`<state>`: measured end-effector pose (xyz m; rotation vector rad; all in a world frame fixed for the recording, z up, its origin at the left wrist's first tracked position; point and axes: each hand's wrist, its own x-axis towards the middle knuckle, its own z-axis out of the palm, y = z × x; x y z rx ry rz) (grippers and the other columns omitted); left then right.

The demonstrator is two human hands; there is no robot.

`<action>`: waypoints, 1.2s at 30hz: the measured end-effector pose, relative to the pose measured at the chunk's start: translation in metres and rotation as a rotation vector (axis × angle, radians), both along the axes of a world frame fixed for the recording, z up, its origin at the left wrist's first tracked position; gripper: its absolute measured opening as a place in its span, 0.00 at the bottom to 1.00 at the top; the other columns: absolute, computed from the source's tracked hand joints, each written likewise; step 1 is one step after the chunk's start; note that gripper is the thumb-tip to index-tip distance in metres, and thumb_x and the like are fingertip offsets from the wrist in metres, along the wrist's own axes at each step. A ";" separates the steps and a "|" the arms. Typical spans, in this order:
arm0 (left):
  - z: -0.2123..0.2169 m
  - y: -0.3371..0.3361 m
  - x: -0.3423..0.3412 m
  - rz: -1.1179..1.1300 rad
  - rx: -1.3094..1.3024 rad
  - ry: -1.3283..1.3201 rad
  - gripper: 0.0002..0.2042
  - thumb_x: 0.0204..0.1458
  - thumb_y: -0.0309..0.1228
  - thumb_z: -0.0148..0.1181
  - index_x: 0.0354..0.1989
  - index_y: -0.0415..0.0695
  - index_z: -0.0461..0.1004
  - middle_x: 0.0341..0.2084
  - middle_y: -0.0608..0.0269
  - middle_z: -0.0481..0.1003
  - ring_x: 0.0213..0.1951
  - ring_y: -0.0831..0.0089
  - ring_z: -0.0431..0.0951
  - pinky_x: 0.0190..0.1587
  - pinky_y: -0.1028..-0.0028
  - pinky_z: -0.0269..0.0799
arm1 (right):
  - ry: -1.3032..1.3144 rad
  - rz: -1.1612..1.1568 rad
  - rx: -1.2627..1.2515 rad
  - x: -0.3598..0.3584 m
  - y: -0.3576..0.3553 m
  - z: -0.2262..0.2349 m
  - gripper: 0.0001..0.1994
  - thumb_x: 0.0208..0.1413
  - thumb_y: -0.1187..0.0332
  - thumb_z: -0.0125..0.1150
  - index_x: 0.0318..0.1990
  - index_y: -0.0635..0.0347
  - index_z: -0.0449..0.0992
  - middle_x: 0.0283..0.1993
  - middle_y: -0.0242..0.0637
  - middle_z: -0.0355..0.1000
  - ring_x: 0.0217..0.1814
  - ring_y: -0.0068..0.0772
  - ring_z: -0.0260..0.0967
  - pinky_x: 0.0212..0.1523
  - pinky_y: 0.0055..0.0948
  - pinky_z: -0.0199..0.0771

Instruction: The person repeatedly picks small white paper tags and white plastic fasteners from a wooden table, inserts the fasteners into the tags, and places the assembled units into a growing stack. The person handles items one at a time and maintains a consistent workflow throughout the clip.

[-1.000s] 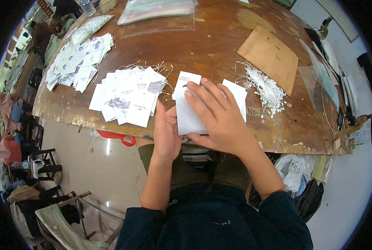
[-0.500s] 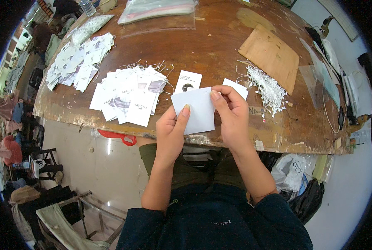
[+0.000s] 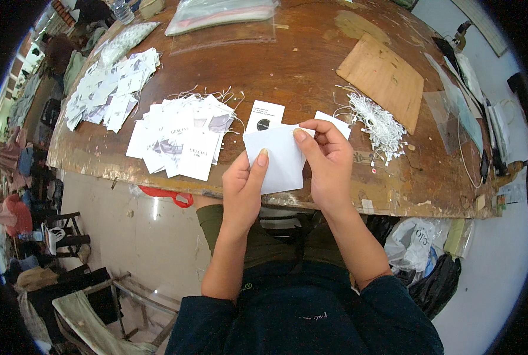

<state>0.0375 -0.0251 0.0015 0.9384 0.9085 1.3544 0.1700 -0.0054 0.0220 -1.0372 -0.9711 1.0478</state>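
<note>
Between my two hands is a blank white card (image 3: 282, 160), held over the table's near edge. My left hand (image 3: 243, 186) grips its left side, thumb on top. At its upper right corner, my right hand (image 3: 329, 160) pinches the card between thumb and fingers; what lies behind it is hidden. Just beyond the held card lies a printed white card (image 3: 266, 115) with a dark round mark. Another white card (image 3: 333, 123) is partly covered by my right hand. To the left sits a heap of white hang tags (image 3: 178, 139) with strings; right of my hands is a pile of white strings (image 3: 376, 127).
A second heap of tags (image 3: 113, 89) lies farther left on the wooden table (image 3: 287, 71). Clear plastic bags (image 3: 222, 18) rest at the far side. A thin wooden board (image 3: 385, 80) lies beyond the strings. Plastic bags (image 3: 415, 245) fill the space below right.
My right thumb has slid slightly left along the card's top edge, and the card's upper right corner has shifted a little. Both hands keep their hold.
</note>
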 end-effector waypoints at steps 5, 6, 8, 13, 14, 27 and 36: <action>0.001 0.000 0.001 -0.011 -0.007 -0.025 0.15 0.63 0.32 0.53 0.52 0.33 0.72 0.41 0.61 0.77 0.40 0.81 0.76 0.42 0.79 0.72 | 0.014 -0.002 -0.045 0.000 0.000 0.001 0.07 0.58 0.72 0.63 0.41 0.64 0.75 0.30 0.25 0.70 0.30 0.12 0.64 0.32 0.15 0.64; 0.002 0.001 0.001 -0.007 0.017 -0.025 0.15 0.62 0.32 0.55 0.51 0.33 0.72 0.41 0.61 0.77 0.40 0.81 0.76 0.42 0.79 0.72 | 0.023 0.009 -0.036 0.000 0.000 0.001 0.07 0.58 0.72 0.63 0.41 0.64 0.75 0.30 0.26 0.70 0.31 0.12 0.64 0.32 0.15 0.64; 0.003 0.006 0.000 0.014 0.038 -0.017 0.15 0.60 0.31 0.58 0.50 0.33 0.73 0.40 0.60 0.78 0.39 0.80 0.77 0.42 0.79 0.72 | 0.048 0.025 -0.041 0.000 0.000 0.001 0.07 0.58 0.72 0.63 0.41 0.64 0.75 0.31 0.26 0.71 0.32 0.12 0.65 0.33 0.15 0.65; 0.005 0.013 0.001 -0.027 -0.013 0.012 0.14 0.57 0.30 0.62 0.46 0.33 0.76 0.36 0.60 0.79 0.35 0.79 0.77 0.39 0.78 0.73 | 0.037 0.030 -0.024 0.002 -0.001 -0.002 0.07 0.59 0.71 0.62 0.42 0.64 0.76 0.33 0.27 0.73 0.33 0.13 0.66 0.35 0.16 0.67; 0.004 0.013 0.002 -0.024 -0.012 0.009 0.13 0.57 0.30 0.62 0.46 0.33 0.76 0.36 0.60 0.79 0.35 0.79 0.77 0.38 0.78 0.73 | 0.037 0.029 -0.001 0.004 -0.002 -0.003 0.08 0.59 0.71 0.62 0.43 0.64 0.76 0.33 0.28 0.73 0.34 0.13 0.67 0.35 0.17 0.67; -0.012 0.018 -0.003 0.017 -0.032 0.101 0.13 0.57 0.31 0.61 0.44 0.33 0.77 0.33 0.61 0.79 0.32 0.80 0.77 0.34 0.79 0.72 | -1.364 -0.262 -0.168 0.163 0.050 -0.019 0.11 0.55 0.63 0.62 0.37 0.63 0.79 0.39 0.47 0.75 0.43 0.51 0.72 0.44 0.43 0.71; -0.016 0.017 -0.008 0.012 -0.054 0.108 0.14 0.57 0.31 0.62 0.45 0.33 0.77 0.34 0.60 0.79 0.33 0.80 0.77 0.35 0.78 0.72 | -1.146 -0.401 0.047 0.167 0.053 -0.022 0.13 0.62 0.64 0.54 0.42 0.64 0.80 0.43 0.45 0.78 0.44 0.46 0.76 0.43 0.35 0.74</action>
